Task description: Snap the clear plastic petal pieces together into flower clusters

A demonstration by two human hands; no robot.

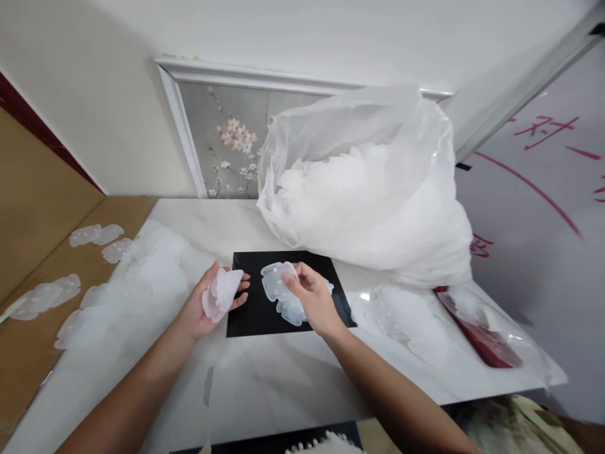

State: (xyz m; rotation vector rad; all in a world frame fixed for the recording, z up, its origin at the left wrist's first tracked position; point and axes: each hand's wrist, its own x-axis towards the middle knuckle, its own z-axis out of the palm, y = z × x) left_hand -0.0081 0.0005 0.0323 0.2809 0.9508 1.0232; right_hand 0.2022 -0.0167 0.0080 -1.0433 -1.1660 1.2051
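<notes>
A thin translucent sheet [283,291] with scalloped edges lies on the black mat [246,318] at the middle of the table [283,384], and the right hand [314,299] pinches its upper edge between thumb and fingertips. The left hand [208,306], just beside the mat, is curled around a small stack [221,291] of the same pieces, holding them upright. It looks like a sorting or checking step, with one piece laid against the dark mat while the rest wait in the other hand. Lifting so limp a sheet cleanly would call for a light pinch and a slow peel. Behind the mat slumps a big clear bag [368,189] full of such pieces; loose ones [142,277] are heaped at the left, and more [45,296] lie on cardboard [28,353] beyond.
</notes>
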